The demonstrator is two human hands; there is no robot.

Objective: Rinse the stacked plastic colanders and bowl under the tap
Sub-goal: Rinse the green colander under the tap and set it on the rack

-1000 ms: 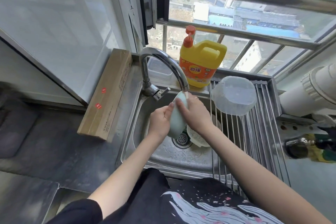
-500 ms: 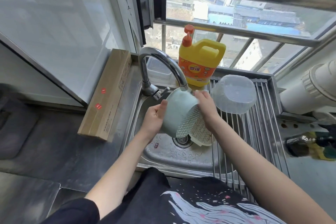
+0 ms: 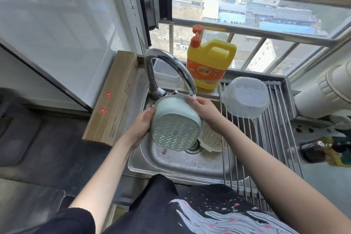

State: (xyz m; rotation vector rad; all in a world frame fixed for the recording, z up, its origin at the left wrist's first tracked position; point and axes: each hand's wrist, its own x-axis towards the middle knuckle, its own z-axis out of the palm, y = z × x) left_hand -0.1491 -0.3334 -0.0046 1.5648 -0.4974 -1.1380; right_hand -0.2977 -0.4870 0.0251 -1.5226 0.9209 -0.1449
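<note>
Both hands gripped the green colander (image 3: 175, 119) under the tap (image 3: 171, 70): left hand (image 3: 141, 123) cupping its side, right hand (image 3: 204, 109) pinching the rim, base tilted outward (probably so water ran through). Beside the tap, the clear bowl (image 3: 247, 97) drained upturned.

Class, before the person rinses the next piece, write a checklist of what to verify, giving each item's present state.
1. Tap running: ok, water leaves the spout.
2. Pale green plastic colander gripped by left hand and right hand: ok.
3. Green colander's inside reached by water: cannot tell, its perforated base faces the camera.
4. White plastic colander waiting in the steel sink: ok.
5. Clear plastic bowl upside down on the drying rack: ok.
6. Drain unblocked: cannot tell.
</note>
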